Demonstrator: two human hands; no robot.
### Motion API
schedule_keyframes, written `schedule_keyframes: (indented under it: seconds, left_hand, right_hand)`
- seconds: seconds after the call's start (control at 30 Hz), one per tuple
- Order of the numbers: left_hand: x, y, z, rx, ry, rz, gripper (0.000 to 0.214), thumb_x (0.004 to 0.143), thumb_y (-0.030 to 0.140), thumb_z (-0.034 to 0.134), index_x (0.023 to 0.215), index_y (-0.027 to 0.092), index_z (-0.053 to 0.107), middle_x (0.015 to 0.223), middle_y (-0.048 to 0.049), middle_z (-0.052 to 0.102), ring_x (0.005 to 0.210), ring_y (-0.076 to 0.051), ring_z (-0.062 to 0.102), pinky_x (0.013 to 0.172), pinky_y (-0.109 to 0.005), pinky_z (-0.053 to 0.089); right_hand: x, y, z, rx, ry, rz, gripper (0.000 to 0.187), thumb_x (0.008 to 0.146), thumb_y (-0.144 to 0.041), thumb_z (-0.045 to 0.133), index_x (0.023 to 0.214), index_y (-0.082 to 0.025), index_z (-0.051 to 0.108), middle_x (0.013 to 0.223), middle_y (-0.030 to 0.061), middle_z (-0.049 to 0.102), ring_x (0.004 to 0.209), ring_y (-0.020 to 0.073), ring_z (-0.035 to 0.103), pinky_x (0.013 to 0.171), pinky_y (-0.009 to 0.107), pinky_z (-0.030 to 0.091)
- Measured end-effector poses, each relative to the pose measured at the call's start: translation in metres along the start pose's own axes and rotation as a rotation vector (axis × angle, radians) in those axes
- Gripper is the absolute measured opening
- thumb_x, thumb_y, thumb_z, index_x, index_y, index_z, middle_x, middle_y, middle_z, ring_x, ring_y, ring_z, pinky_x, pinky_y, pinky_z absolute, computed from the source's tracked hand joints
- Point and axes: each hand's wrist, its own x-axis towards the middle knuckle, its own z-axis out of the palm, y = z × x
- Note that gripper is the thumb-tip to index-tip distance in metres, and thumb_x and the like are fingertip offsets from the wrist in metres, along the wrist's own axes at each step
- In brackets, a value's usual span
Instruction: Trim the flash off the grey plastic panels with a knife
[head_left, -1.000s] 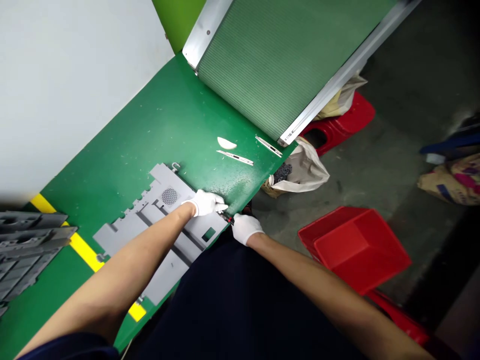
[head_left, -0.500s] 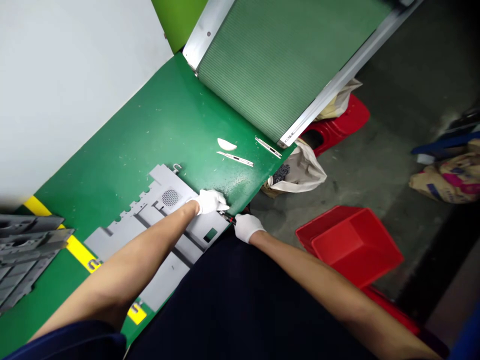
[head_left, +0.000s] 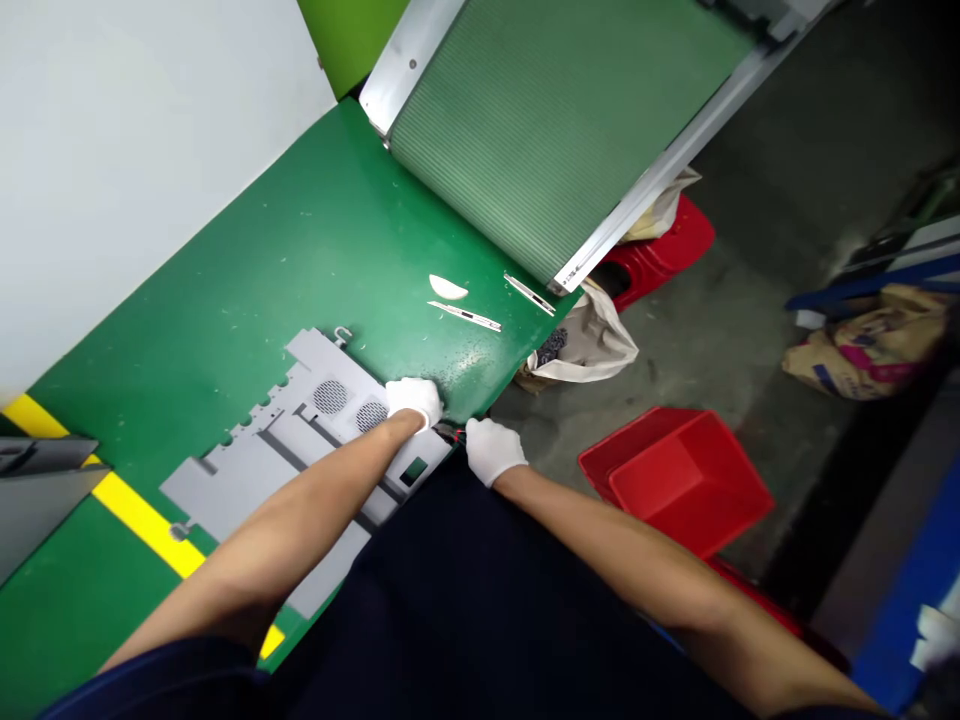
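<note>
A flat grey plastic panel (head_left: 274, 458) with round vent grilles, slots and a notched edge lies on the green table. My left hand (head_left: 414, 398), in a white glove, is closed at the panel's far right corner; its fingertips are partly hidden. My right hand (head_left: 493, 450), also gloved, is closed around the handles of small nippers (head_left: 454, 433) with red and black grips. Their jaws are at the panel's right edge, close beside my left hand. Beyond the hands lie two slim utility knives (head_left: 466, 317) (head_left: 529, 295) and a white half-round piece (head_left: 448, 287).
A green ribbed conveyor belt (head_left: 517, 130) meets the table's far end. More grey parts (head_left: 45, 480) stand at the left, near yellow tape (head_left: 146, 522). Right of the table are an open white sack (head_left: 607, 340), a red bin (head_left: 686, 485) and a red stool (head_left: 675, 255).
My left hand has shifted slightly and curled more at the panel's corner, uncovering a second vent grille. The nippers stay at the panel's edge. The whole view has moved a little.
</note>
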Motion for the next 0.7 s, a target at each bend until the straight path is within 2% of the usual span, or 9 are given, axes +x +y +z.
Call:
schedule_keyframes:
  seconds: [0.07, 0.13, 0.23, 0.3, 0.33, 0.43, 0.53, 0.63, 0.7]
  left_hand:
    - [0.005, 0.002, -0.006, -0.043, -0.005, -0.093, 0.051, 0.081, 0.056, 0.072, 0.057, 0.012, 0.066, 0.059, -0.0136, 0.062, 0.066, -0.023, 0.055, 0.066, -0.037, 0.036]
    - [0.004, -0.002, -0.024, -0.117, 0.002, -0.126, 0.053, 0.087, 0.061, 0.061, 0.070, 0.012, 0.072, 0.069, -0.0115, 0.068, 0.066, -0.021, 0.057, 0.066, -0.035, 0.039]
    - [-0.009, -0.015, -0.062, -0.348, 0.210, -0.118, 0.052, 0.093, 0.062, 0.050, 0.089, 0.017, 0.075, 0.092, -0.0062, 0.075, 0.079, -0.019, 0.061, 0.074, -0.030, 0.044]
    - [-0.019, -0.016, -0.077, -0.496, 0.325, -0.090, 0.048, 0.089, 0.063, 0.057, 0.086, 0.018, 0.075, 0.093, -0.0043, 0.075, 0.083, -0.019, 0.061, 0.076, -0.029, 0.044]
    - [-0.023, -0.013, -0.078, -0.547, 0.317, -0.080, 0.047, 0.086, 0.063, 0.062, 0.081, 0.018, 0.075, 0.087, -0.0036, 0.074, 0.079, -0.019, 0.060, 0.074, -0.029, 0.044]
    - [-0.025, 0.020, -0.055, -0.672, 0.063, -0.134, 0.047, 0.079, 0.064, 0.069, 0.070, 0.017, 0.069, 0.057, 0.0002, 0.058, 0.056, -0.014, 0.047, 0.058, -0.029, 0.038]
    - [-0.006, 0.075, -0.016, -0.838, -0.142, -0.206, 0.045, 0.079, 0.059, 0.072, 0.068, 0.016, 0.064, 0.050, 0.0012, 0.053, 0.047, -0.011, 0.044, 0.053, -0.027, 0.036]
    - [0.024, 0.128, 0.002, -0.987, -0.217, -0.136, 0.037, 0.084, 0.050, 0.069, 0.095, 0.014, 0.069, 0.078, -0.0076, 0.072, 0.064, -0.015, 0.064, 0.062, -0.027, 0.047]
    - [0.043, 0.143, -0.007, -0.977, -0.151, -0.086, 0.042, 0.088, 0.046, 0.065, 0.115, 0.014, 0.066, 0.102, -0.0129, 0.075, 0.084, -0.019, 0.071, 0.073, -0.029, 0.052]
  right_hand:
    - [-0.001, 0.002, -0.005, -0.013, 0.030, -0.017, 0.023, 0.093, -0.016, 0.043, 0.104, -0.017, 0.063, 0.099, 0.0159, 0.072, 0.090, 0.0294, 0.074, 0.077, 0.040, 0.055]
    - [-0.001, 0.008, -0.008, 0.011, 0.008, 0.003, 0.020, 0.091, -0.021, 0.048, 0.103, -0.018, 0.063, 0.099, 0.0151, 0.072, 0.090, 0.0306, 0.073, 0.076, 0.040, 0.055]
    - [-0.001, 0.025, -0.002, 0.135, -0.061, 0.116, 0.025, 0.092, -0.034, 0.050, 0.106, -0.021, 0.065, 0.107, 0.0150, 0.074, 0.096, 0.0326, 0.073, 0.079, 0.042, 0.055]
    - [-0.003, 0.036, 0.006, 0.255, -0.118, 0.191, 0.031, 0.094, -0.040, 0.047, 0.111, -0.023, 0.066, 0.111, 0.0143, 0.074, 0.101, 0.0319, 0.072, 0.083, 0.041, 0.054]
    - [-0.004, 0.041, 0.011, 0.311, -0.142, 0.223, 0.033, 0.094, -0.041, 0.047, 0.113, -0.023, 0.067, 0.113, 0.0140, 0.075, 0.103, 0.0313, 0.072, 0.085, 0.039, 0.053]
    - [-0.009, 0.050, 0.022, 0.441, -0.175, 0.293, 0.037, 0.092, -0.043, 0.048, 0.116, -0.023, 0.068, 0.116, 0.0141, 0.075, 0.105, 0.0304, 0.071, 0.085, 0.036, 0.052]
    - [-0.007, 0.053, 0.025, 0.521, -0.151, 0.322, 0.038, 0.091, -0.043, 0.050, 0.115, -0.022, 0.070, 0.118, 0.0145, 0.074, 0.108, 0.0303, 0.071, 0.087, 0.035, 0.050]
    - [-0.001, 0.055, 0.021, 0.547, -0.121, 0.326, 0.037, 0.090, -0.041, 0.049, 0.111, -0.019, 0.071, 0.117, 0.0157, 0.075, 0.108, 0.0307, 0.071, 0.085, 0.035, 0.049]
    - [0.001, 0.057, 0.018, 0.548, -0.112, 0.332, 0.037, 0.090, -0.042, 0.049, 0.109, -0.019, 0.071, 0.115, 0.0159, 0.075, 0.105, 0.0306, 0.071, 0.082, 0.035, 0.049]
